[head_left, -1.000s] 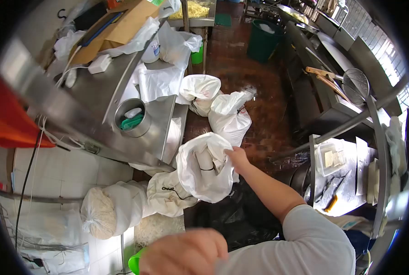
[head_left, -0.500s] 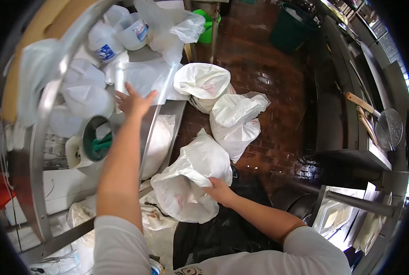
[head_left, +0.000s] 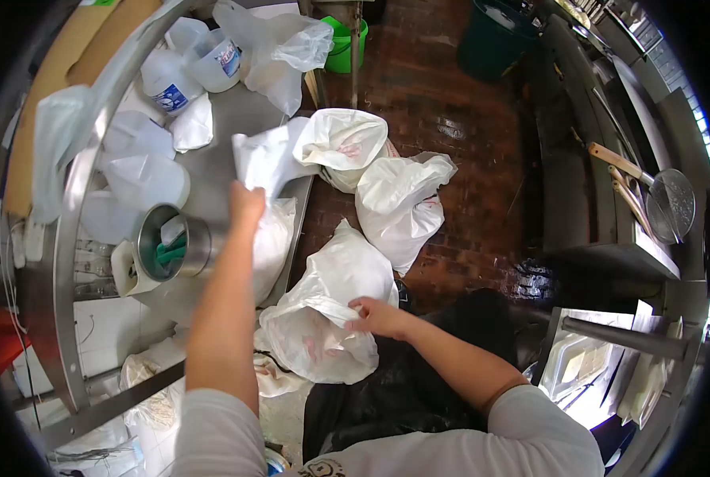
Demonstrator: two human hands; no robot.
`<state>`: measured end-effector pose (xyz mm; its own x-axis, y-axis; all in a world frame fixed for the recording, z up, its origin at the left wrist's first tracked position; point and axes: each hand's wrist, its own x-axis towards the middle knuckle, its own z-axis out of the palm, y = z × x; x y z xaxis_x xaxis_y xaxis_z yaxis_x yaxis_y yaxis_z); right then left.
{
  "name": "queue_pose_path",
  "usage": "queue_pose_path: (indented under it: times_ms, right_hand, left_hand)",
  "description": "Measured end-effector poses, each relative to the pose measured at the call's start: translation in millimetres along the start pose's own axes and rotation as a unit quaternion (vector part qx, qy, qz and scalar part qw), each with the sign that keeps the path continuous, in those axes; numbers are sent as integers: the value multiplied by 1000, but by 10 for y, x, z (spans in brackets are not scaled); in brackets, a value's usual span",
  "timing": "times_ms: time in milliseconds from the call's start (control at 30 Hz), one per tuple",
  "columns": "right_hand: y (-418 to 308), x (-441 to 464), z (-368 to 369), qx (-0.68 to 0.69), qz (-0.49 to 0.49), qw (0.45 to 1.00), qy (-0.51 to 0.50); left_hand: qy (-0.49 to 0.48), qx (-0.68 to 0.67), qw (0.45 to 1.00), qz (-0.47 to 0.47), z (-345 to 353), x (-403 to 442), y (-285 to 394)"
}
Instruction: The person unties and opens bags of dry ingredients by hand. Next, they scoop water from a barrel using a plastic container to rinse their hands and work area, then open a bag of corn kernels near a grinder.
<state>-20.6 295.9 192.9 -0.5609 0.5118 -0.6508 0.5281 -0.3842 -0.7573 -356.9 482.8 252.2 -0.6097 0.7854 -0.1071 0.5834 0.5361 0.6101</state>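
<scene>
My left hand point(head_left: 248, 204) is closed around a crumpled white plastic bag point(head_left: 269, 163), lifted at the edge of the steel table and slightly blurred. My right hand point(head_left: 377, 318) grips the rim of a white sack point(head_left: 343, 274) whose mouth gapes toward me. What lies inside that sack is hard to make out. Beyond it on the floor stand two more white sacks, one with an open mouth point(head_left: 343, 147) and one with its top bunched point(head_left: 403, 211).
On the steel table point(head_left: 220, 171) are several plastic jugs point(head_left: 168, 83), clear bags point(head_left: 279, 48) and a metal pot point(head_left: 168, 238) holding something green. A green bucket point(head_left: 343, 48) and a dark green bin point(head_left: 494, 40) stand farther back. At right, a strainer point(head_left: 671, 207) lies on the counter.
My left hand, spread over the plastic bag before, has closed on it and pulled it up off the table, crumpling it. My right hand stays at the sack's rim.
</scene>
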Motion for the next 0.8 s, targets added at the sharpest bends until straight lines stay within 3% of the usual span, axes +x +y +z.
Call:
queue_pose_path:
  times_ms: [33,100,167,200,233,267,333,367,400,433,500,567,600,667,700,767,800]
  right_hand:
    - [-10,11,-5,122,22,992,-20]
    - [-43,136,-61,200,6,979,45]
    - [-343,5,-58,416,18,903,101]
    - [-420,73,-60,490,-50,870,26]
    - [-408,188,-61,533,-63,843,-25]
    - [-289,415,-57,577,-59,809,-90]
    - [-195,566,96,570,-33,812,-124]
    - [-334,292,207,518,-27,847,-116]
    - [-483,131,386,514,-30,849,-120]
    - [-630,-6,634,351,-51,934,-36]
    - [-786,-253,999,86,-130,988,-13]
    - [-956,-653,1443,116,-126,983,-67]
    - [-1006,-835,1642,155,-102,975,-124]
    - [-951,-1088,2027,128,-73,955,-257]
    - [-919,-1173,2207,86,-74,939,-326]
    - [-836,-1307,2411,68,-74,905,-413]
    - [-798,-1336,2408,78,-73,900,-423]
  left_hand:
    - [-27,-82,996,23,-81,-417,-12]
    - [-77,-165,982,56,-61,-1223,-314]
    - [-275,-379,880,-76,-548,-2328,-238]
    - [-341,-393,841,-147,-758,-2789,-330]
    - [-414,-449,765,-204,-1015,-3259,-426]
    - [-450,-442,750,-198,-1262,-3637,-550]
    - [-529,-445,694,-201,-1753,-4150,-752]
    - [-572,-455,650,-209,-1984,-4279,-883]
    - [-569,-457,652,-206,-2131,-4374,-1042]
    - [-535,-462,680,-197,-2267,-4462,-1209]
    - [-499,-468,706,-186,-2424,-4510,-1462]
    - [-287,-420,854,-109,-2392,-4493,-1692]
    - [-287,-424,852,-110,-2360,-4477,-1737]
    - [-188,-550,807,-106,-2275,-4488,-1854]
    - [-188,-552,805,-110,-2189,-4510,-1974]
    - [-277,-599,717,-226,-2061,-4667,-2211]
    - [-271,-582,730,-232,-2077,-4712,-2119]
